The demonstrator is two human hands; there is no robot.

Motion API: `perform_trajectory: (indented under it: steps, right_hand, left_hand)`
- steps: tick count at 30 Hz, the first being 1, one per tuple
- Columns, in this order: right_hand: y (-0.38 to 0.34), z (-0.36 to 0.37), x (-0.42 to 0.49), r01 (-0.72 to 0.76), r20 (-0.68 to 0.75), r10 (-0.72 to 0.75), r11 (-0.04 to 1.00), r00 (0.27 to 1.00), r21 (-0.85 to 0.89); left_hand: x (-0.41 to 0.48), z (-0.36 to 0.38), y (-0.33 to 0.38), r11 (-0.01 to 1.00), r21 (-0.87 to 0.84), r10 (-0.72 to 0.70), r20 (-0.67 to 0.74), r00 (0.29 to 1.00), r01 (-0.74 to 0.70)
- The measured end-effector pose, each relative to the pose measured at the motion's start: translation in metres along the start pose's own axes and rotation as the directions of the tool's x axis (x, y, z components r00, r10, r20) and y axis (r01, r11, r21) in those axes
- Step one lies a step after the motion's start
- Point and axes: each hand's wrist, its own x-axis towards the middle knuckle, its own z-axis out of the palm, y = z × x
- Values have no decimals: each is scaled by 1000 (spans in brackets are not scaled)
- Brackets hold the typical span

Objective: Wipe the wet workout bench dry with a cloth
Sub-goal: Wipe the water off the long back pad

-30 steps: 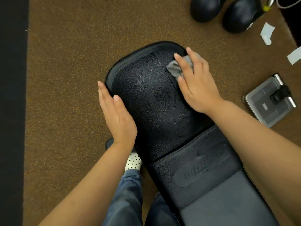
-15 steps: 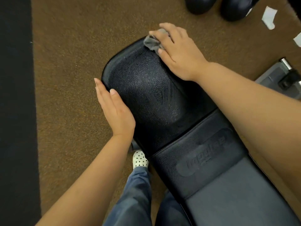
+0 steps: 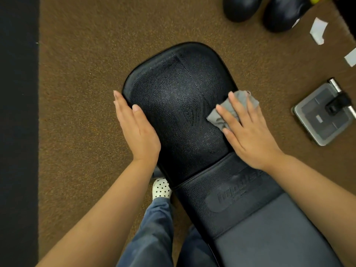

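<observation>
The black padded workout bench (image 3: 173,105) runs from the frame's middle toward the lower right, and its rounded end pad shows wet streaks. A crumpled grey cloth (image 3: 227,110) lies on the pad's right edge. My right hand (image 3: 248,130) lies flat on the cloth and presses it onto the pad. My left hand (image 3: 136,130) rests flat on the pad's left edge, fingers together, holding nothing.
Brown carpet (image 3: 82,93) surrounds the bench, with a dark strip (image 3: 18,132) along the left. Two black rounded pads (image 3: 265,10) stand at the top right, white paper scraps (image 3: 318,32) lie beside them, and a grey metal foot plate (image 3: 323,112) sits right of the bench. My leg and dotted sock (image 3: 161,188) are under the bench.
My right hand has dragged the cloth from the pad's far top edge back down to its right side. The left hand has stayed on the left edge.
</observation>
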Motion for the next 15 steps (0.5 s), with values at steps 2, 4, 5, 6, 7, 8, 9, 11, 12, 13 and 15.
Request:
perform_trajectory:
  steps: [2,4,5,6,7,8,9,11,12,13,15]
  right_hand:
    - [-7,3,-9,7,20,-7,1000,1000,-30]
    - [-19,4,-14,17,22,-16,999,1000,-31]
    - [-28,6,-16,31,19,-31,999,999,-26]
    - [-38,7,-17,57,15,-57,998,998,-20]
    - [-49,10,-18,92,12,-92,996,996,-15]
    - [-62,13,-20,128,11,-128,992,992,-8]
    - [-76,17,-20,156,11,-156,988,988,2]
    - [-102,23,-19,164,6,-165,986,986,25]
    - [-114,25,-18,149,3,-149,988,989,39]
    - [-125,26,-15,130,-2,-130,990,991,54]
    - [-142,26,-7,96,-4,-96,993,995,75]
  left_hand:
    - [0,0,0,1000,-3,0,4,1000,0]
    - [-1,0,0,1000,-13,-3,10,1000,3]
    - [-1,0,0,1000,-16,-7,14,1000,7]
    - [-1,-1,1,1000,-17,-10,19,1000,10]
    - [-1,-1,1,1000,-22,-14,22,1000,14]
    - [-1,-2,1,999,-30,-19,28,999,20]
    - [-1,-3,1,999,-45,-26,39,999,27]
    - [-1,-7,1,994,-102,-37,79,996,45]
    - [0,-9,-1,988,-141,-41,107,993,56]
    - [1,-13,-3,981,-178,-47,136,990,71]
    - [1,-23,-6,972,-220,-48,179,983,87]
